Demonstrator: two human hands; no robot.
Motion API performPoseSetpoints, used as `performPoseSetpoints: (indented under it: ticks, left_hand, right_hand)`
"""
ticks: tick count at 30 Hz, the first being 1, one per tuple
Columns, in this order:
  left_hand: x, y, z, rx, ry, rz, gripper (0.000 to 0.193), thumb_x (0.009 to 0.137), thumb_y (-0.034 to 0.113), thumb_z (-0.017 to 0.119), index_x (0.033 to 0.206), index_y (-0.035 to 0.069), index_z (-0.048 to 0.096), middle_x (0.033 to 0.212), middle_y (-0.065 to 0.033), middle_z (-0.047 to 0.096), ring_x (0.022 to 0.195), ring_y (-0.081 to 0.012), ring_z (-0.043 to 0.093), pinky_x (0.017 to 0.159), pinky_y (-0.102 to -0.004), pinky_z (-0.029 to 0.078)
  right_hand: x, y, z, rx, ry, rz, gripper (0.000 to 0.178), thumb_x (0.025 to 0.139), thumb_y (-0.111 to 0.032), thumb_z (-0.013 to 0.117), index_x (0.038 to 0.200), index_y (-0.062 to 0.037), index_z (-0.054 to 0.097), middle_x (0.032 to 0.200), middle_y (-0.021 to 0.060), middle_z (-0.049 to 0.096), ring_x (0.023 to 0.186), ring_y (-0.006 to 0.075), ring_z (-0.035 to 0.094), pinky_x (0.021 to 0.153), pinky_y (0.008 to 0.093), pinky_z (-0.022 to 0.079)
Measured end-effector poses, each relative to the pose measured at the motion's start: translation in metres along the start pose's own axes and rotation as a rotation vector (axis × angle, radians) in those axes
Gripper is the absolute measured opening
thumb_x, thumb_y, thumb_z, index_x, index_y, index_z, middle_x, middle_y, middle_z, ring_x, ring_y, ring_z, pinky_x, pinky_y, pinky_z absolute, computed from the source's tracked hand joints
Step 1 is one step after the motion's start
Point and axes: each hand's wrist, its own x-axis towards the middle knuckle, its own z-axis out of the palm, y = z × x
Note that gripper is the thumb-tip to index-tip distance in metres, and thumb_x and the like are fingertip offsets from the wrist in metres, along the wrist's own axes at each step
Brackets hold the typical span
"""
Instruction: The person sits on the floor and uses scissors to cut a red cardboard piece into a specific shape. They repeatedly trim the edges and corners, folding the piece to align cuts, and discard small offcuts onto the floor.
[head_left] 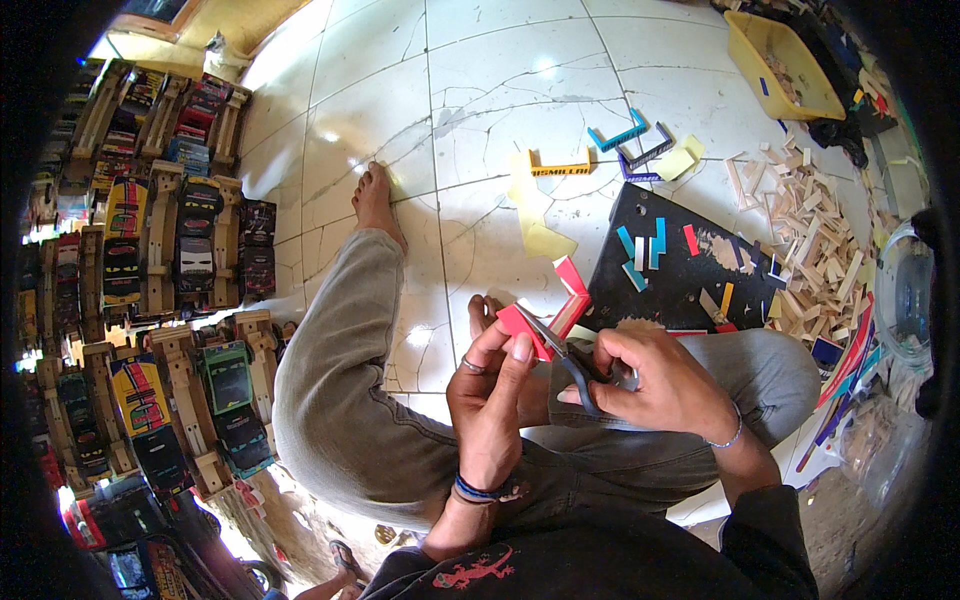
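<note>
My left hand (485, 405) pinches a red strip-covered piece (572, 312) between thumb and fingers, above my crossed legs. The piece bends at an angle, with bare wood-coloured inner faces showing. My right hand (655, 382) grips scissors with dark blue handles (579, 384). Their blades reach across the red piece close to my left fingertips; I cannot tell whether they are cutting into it. Just beyond my right hand lies a black board (625, 296) bearing small blue, white and red strips.
Wood pieces (820, 240) are heaped at the right, below a yellow basin (750, 60). Bent yellow (560, 169), blue (620, 134) and purple (648, 152) pieces lie on the cracked tile floor. Several toy trucks (195, 245) stand in rows at the left. A clear plastic container (903, 295) is at the right edge.
</note>
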Motion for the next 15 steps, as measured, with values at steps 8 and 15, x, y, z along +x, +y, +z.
performPoseSetpoints:
  ticks: [8, 15]
  left_hand:
    - [0.0003, 0.0083, 0.0053, -0.101, -0.025, -0.012, 0.036, 0.101, 0.011, 0.064, 0.135, 0.003, 0.057, 0.119, -0.0072, 0.068, 0.112, -0.0135, 0.061, 0.102, -0.0291, 0.044]
    - [0.0038, 0.0032, 0.0011, -0.084, -0.023, 0.054, 0.034, 0.102, 0.014, 0.062, 0.135, 0.004, 0.058, 0.131, -0.0081, 0.061, 0.121, -0.0136, 0.056, 0.106, -0.03, 0.043]
  right_hand:
    - [0.0002, 0.0017, -0.0026, 0.02, -0.011, 0.024, 0.035, 0.082, -0.027, 0.081, 0.078, -0.003, 0.055, 0.07, 0.0125, 0.062, 0.065, 0.0332, 0.064, 0.06, 0.0438, 0.045]
    - [0.0008, 0.0049, -0.0055, -0.109, 0.038, 0.0, 0.039, 0.076, -0.027, 0.084, 0.079, -0.0041, 0.053, 0.074, 0.0102, 0.057, 0.07, 0.0315, 0.059, 0.065, 0.0408, 0.043]
